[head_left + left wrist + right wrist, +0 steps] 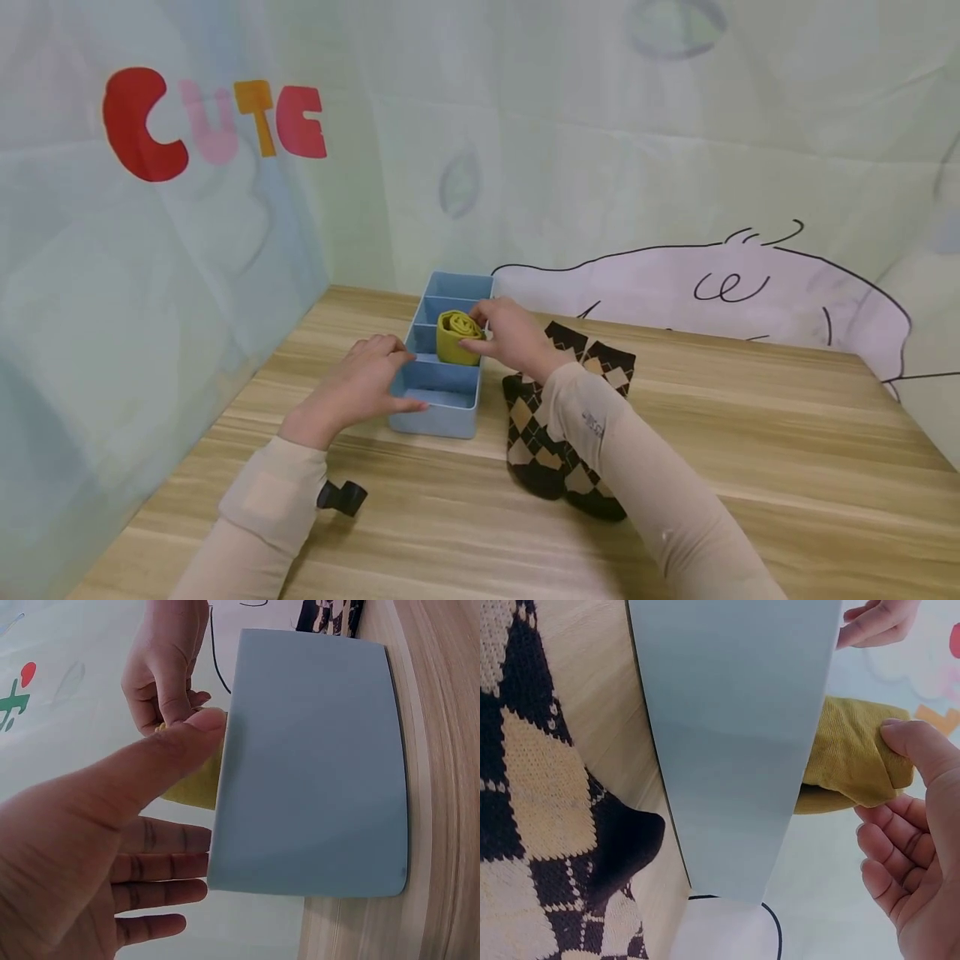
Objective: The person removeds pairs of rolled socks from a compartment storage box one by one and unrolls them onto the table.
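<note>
A rolled-up mustard-yellow sock [459,337] stands partly inside a light blue divided box [435,422], its spiral end up. My right hand [512,335] pinches its upper part between thumb and fingers. In the right wrist view the ribbed yellow fabric [847,754] rises over the box wall, with the lower part hidden behind it. My left hand [358,385] is at the near left of the box, thumb and fingers spread. The left wrist view shows its thumb and fingertips [196,894] right at the rim, holding nothing.
Two black and tan argyle socks [536,433] lie flat on the wooden table [750,433], right of the box and partly under my right forearm. A printed curtain [600,150] hangs behind the table. A black strap piece [343,497] sticks out by my left wrist.
</note>
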A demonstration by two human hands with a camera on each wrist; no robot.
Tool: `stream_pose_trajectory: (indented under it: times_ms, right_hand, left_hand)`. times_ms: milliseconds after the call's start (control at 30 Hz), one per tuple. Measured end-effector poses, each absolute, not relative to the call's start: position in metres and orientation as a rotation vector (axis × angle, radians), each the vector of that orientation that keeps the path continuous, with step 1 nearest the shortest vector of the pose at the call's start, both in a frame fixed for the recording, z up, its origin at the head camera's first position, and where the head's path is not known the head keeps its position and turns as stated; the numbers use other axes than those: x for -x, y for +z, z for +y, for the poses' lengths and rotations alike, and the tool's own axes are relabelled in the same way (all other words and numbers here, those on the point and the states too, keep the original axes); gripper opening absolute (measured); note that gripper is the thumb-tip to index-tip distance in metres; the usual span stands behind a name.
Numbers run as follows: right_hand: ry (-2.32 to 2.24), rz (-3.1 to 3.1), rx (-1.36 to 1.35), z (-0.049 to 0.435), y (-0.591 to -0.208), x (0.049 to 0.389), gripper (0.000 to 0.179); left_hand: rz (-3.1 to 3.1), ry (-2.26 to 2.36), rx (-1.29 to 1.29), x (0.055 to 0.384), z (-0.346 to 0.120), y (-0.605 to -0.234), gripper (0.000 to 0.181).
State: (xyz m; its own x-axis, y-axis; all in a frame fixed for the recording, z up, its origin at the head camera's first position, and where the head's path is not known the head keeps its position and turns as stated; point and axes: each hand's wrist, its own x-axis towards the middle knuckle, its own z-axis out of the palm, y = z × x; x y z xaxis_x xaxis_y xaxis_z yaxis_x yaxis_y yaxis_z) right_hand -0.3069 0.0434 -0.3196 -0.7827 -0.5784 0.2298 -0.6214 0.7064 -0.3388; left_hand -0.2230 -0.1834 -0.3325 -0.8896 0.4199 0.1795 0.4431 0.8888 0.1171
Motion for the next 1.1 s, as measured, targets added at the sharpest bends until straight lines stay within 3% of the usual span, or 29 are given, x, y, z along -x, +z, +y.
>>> stream_pose_trajectory:
  times_ms: [400,1100]
  right_hand:
    - [0.642,-2.81,-0.924,0.05,-0.309,0.302,0.039]
    - [0.609,-2.775,-0.857,0.079,-0.297,0.286,0.036]
  left_hand:
    - [-2.838,-0.216,0.732,0.219,-0.173,-0.331,0.07]
    - [-2.618,-0.164,0.771,0.217,-0.153,-0.336,0.05]
